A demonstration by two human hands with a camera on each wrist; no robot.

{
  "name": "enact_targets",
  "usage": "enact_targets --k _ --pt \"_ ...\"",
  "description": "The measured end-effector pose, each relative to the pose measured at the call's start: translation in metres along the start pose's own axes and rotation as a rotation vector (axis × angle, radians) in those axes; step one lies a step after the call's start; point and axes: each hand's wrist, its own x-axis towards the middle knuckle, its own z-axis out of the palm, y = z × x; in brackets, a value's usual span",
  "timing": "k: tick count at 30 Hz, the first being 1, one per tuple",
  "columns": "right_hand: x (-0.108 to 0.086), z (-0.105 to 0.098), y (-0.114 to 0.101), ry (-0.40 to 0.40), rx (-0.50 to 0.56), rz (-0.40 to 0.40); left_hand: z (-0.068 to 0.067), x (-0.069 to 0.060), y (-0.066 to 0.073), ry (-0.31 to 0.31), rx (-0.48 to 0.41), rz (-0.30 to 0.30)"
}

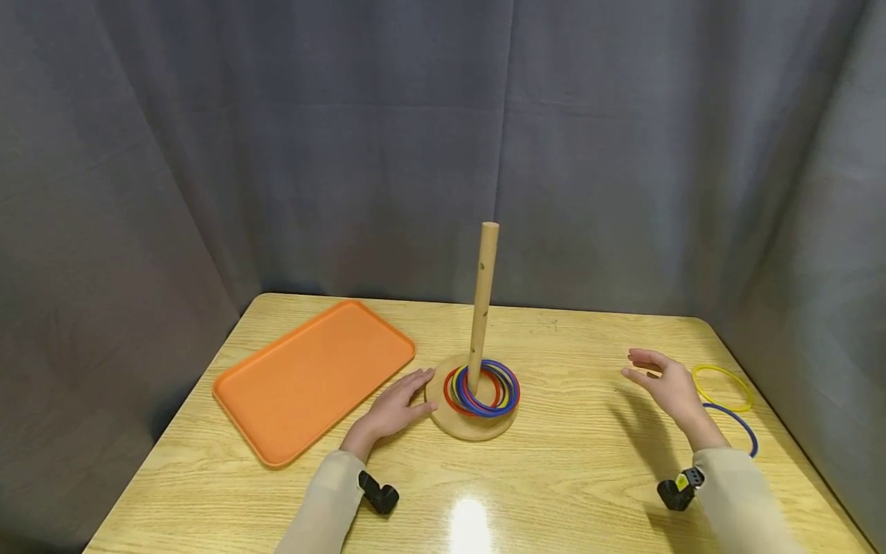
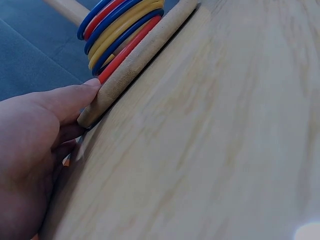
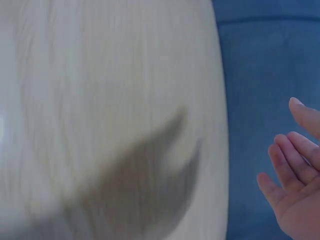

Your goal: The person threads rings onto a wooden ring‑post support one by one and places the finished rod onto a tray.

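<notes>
Near the middle of the table stands a wooden peg (image 1: 483, 300) on a round wooden base (image 1: 457, 425). Red, yellow and blue rings (image 1: 508, 392) lie stacked loosely around the foot of the peg. My left hand (image 1: 398, 404) touches the left edge of the base, its fingers fairly straight; the left wrist view shows the thumb (image 2: 75, 97) on the rim beside a red ring (image 2: 125, 52). Right of the base my right hand (image 1: 667, 385) hovers over the table, fingers relaxed and holding nothing. Close to it lie a yellow ring (image 1: 744, 388) and a blue ring (image 1: 751, 435), partly hidden by the arm.
An orange tray (image 1: 314, 377) lies at an angle on the left of the wooden table (image 1: 554, 477). Grey curtains (image 1: 374, 154) hang behind the table and at both sides.
</notes>
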Motion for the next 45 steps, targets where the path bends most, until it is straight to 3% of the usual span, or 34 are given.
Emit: enact_targets --k 13,22,29,37,45 --pt "-0.015 -0.029 0.065 -0.046 -0.073 0.104 -0.001 -0.001 -0.001 0.005 0.009 -0.001" --pt "-0.025 -0.044 0.099 0.127 -0.192 0.158 -0.002 -0.001 -0.002 0.005 0.013 0.005" --pt "-0.034 -0.054 0.114 0.177 -0.252 0.215 -0.001 0.0 -0.002 0.005 0.012 0.006" --pt "-0.04 -0.058 0.126 0.157 -0.296 0.321 -0.001 -0.001 -0.001 0.004 0.016 0.004" --pt "-0.041 -0.056 0.127 0.206 -0.309 0.284 -0.001 -0.001 -0.001 0.003 0.002 0.004"
